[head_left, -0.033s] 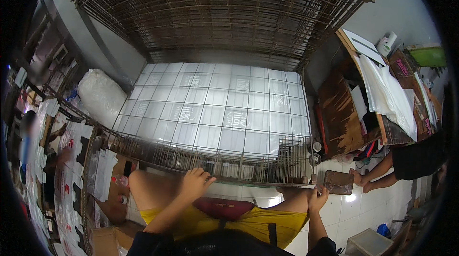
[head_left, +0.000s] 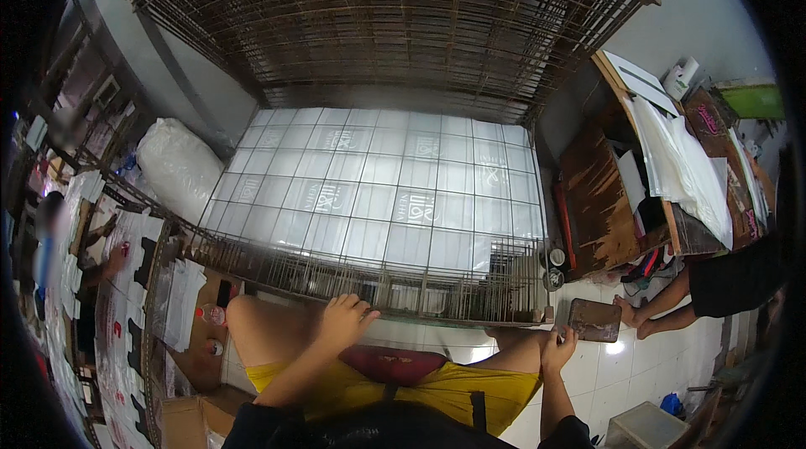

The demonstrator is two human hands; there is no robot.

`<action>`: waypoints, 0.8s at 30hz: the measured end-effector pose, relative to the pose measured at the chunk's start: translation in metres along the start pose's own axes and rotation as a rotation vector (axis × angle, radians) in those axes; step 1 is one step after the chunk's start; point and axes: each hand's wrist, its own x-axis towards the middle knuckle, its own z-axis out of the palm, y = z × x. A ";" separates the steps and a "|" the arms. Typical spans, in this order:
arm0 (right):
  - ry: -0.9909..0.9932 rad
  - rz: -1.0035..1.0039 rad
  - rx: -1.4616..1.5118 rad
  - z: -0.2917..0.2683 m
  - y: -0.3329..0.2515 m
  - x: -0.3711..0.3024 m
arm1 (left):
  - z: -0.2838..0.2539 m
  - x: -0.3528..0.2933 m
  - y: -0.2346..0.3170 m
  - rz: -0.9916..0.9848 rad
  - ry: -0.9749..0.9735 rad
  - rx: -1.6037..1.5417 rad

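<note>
My left hand (head_left: pixel 346 321) is over my left thigh, fingers stretched out and holding nothing that I can see. Just beyond it runs the near edge of a wire rack (head_left: pixel 403 281), the mesh layer of which lies over white printed plastic sheets (head_left: pixel 369 189). By my right knee rests my right hand (head_left: pixel 557 352), its fingers slightly apart and nothing visible between them. Close to those fingertips, a brown rectangular slab-like object (head_left: pixel 594 321) with rounded corners is on the tiled floor. A dark red pouch (head_left: pixel 395 365) lies in my lap.
Raised wire racks (head_left: pixel 378 21) stand at the back. Left are a stuffed white bag (head_left: pixel 176 168), stacked sheets (head_left: pixel 126 315) and a cardboard box (head_left: pixel 185 424). Right are a worn wooden cabinet (head_left: pixel 600 214), another person's bare feet (head_left: pixel 634 315) and a clear bin (head_left: pixel 646 428).
</note>
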 end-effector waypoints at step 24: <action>-0.045 -0.100 -0.024 0.022 0.004 0.008 | 0.058 0.003 -0.014 -0.109 -0.183 0.026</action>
